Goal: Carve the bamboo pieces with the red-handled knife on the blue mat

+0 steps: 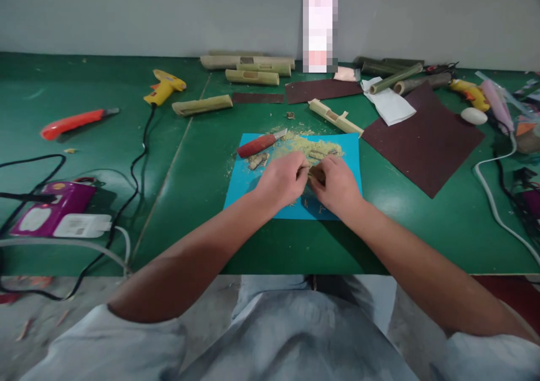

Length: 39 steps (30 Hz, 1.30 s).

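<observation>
Though near left hand (282, 181), knife (261, 143) beside shavings (314, 147)

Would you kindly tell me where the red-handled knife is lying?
In the head view, the red-handled knife lies on the blue mat near its far-left corner, just beyond the left hand, blade tip at the pale shavings.
</observation>
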### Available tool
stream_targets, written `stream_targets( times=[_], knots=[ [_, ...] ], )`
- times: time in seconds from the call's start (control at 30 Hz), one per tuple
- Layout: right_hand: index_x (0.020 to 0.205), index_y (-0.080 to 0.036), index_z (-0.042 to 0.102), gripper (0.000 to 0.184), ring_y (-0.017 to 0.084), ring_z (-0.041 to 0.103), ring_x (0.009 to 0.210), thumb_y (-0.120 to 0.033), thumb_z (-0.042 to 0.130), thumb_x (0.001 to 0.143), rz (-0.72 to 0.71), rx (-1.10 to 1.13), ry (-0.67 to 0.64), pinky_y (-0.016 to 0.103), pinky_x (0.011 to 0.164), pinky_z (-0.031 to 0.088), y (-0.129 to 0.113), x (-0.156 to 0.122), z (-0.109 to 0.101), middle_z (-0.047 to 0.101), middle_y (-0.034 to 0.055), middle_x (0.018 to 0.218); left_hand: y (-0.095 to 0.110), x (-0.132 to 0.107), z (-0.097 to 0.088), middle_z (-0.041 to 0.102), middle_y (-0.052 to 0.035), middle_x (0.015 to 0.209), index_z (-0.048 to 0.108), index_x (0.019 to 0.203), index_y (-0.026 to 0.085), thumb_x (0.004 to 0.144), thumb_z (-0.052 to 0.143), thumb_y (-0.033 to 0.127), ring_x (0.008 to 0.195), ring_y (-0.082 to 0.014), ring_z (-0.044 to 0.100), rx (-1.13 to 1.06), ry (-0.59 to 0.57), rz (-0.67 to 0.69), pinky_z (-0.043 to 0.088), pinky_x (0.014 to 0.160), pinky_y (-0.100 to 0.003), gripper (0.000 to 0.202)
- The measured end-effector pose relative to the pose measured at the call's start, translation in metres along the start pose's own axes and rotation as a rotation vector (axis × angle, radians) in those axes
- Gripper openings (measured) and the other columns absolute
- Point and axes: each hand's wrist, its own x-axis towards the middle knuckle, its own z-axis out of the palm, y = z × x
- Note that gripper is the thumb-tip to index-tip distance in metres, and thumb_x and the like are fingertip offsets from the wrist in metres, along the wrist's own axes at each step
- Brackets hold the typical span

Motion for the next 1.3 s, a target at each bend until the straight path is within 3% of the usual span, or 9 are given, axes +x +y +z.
stream_targets(
  times=[0.1,0.27,0.43,0.6,0.8,0.97,1.1,1.2,1.3],
  knots=[
    [0.083,-0.023,0.050,0.008,0.027,0.052,0.088,-0.022,0.049,0.091,-0.086,-0.058,0.015,0.044,0.077,0.044,-0.002,0.000,0.000,0.057,0.0096,0.089,0.000,-0.001,-0.001,0.056,-0.0008,0.069,0.051,0.074,0.021,0.088,0.053,0.016,0.065,-0.0158,0.053,0.016,0.029,-0.001,0.039,0.060,-0.030,0.015],
    [0.083,-0.023,0.050,0.009,0.027,0.052,0.086,-0.026,0.053,0.090,0.003,-0.026,-0.002,0.043,0.075,0.044,-0.003,0.000,-0.001,0.056,0.0093,0.087,-0.001,-0.003,-0.002,0.053,0.0008,0.066,0.053,0.076,0.020,0.088,0.054,0.017,0.061,-0.0148,0.050,-0.006,0.008,0.002,0.037,0.059,-0.030,0.012],
    [0.085,-0.022,0.052,0.005,0.028,0.052,0.090,-0.021,0.050,0.090,-0.104,-0.072,-0.001,0.044,0.079,0.044,-0.003,-0.001,0.000,0.057,0.0104,0.092,0.002,-0.002,-0.002,0.055,-0.0010,0.069,0.050,0.074,0.021,0.088,0.053,0.017,0.065,-0.0162,0.053,0.023,0.003,-0.031,0.039,0.062,-0.030,0.015],
    [0.084,-0.023,0.051,0.006,0.027,0.053,0.090,-0.025,0.052,0.090,-0.042,-0.035,0.008,0.043,0.080,0.044,-0.001,-0.001,-0.001,0.057,0.0089,0.090,0.000,-0.003,-0.003,0.059,-0.0023,0.073,0.053,0.077,0.021,0.089,0.052,0.017,0.069,-0.0177,0.056,0.034,-0.035,-0.040,0.040,0.063,-0.030,0.013],
    [0.087,-0.022,0.053,0.007,0.030,0.055,0.095,-0.027,0.057,0.088,-0.036,-0.054,0.004,0.045,0.083,0.046,-0.005,-0.001,-0.003,0.061,0.0125,0.095,-0.013,0.001,-0.004,0.062,-0.0020,0.073,0.053,0.078,0.021,0.089,0.053,0.018,0.066,-0.0159,0.056,-0.006,0.043,-0.115,0.041,0.062,-0.029,0.011],
    [0.087,-0.023,0.053,0.006,0.030,0.056,0.096,-0.027,0.057,0.089,-0.026,-0.056,0.002,0.047,0.084,0.046,-0.006,-0.001,-0.003,0.061,0.0121,0.094,-0.011,-0.006,-0.005,0.061,-0.0020,0.072,0.054,0.075,0.021,0.088,0.052,0.019,0.066,-0.0159,0.056,-0.020,0.028,-0.051,0.041,0.062,-0.030,0.013],
    [0.086,-0.022,0.053,0.011,0.031,0.057,0.095,-0.030,0.059,0.089,0.000,-0.044,-0.008,0.047,0.083,0.047,-0.006,-0.001,-0.004,0.061,0.0129,0.094,-0.012,-0.008,-0.006,0.059,-0.0010,0.069,0.055,0.077,0.021,0.090,0.053,0.022,0.061,-0.0153,0.053,-0.016,0.062,-0.119,0.040,0.060,-0.030,0.012],
    [0.084,-0.023,0.052,0.011,0.030,0.057,0.093,-0.029,0.058,0.090,0.004,-0.030,-0.005,0.046,0.082,0.047,-0.005,0.000,-0.005,0.061,0.0116,0.091,-0.014,-0.007,-0.005,0.057,-0.0006,0.068,0.054,0.076,0.021,0.090,0.052,0.021,0.062,-0.0157,0.053,-0.032,0.009,-0.082,0.040,0.061,-0.030,0.014],
    [0.082,-0.023,0.052,0.013,0.029,0.057,0.091,-0.031,0.059,0.090,0.038,-0.017,0.003,0.045,0.080,0.048,-0.004,0.000,-0.004,0.061,0.0112,0.089,-0.015,-0.006,-0.005,0.059,-0.0015,0.071,0.054,0.077,0.020,0.091,0.052,0.022,0.063,-0.0152,0.053,-0.039,0.036,-0.105,0.040,0.062,-0.029,0.015]
  ],
)
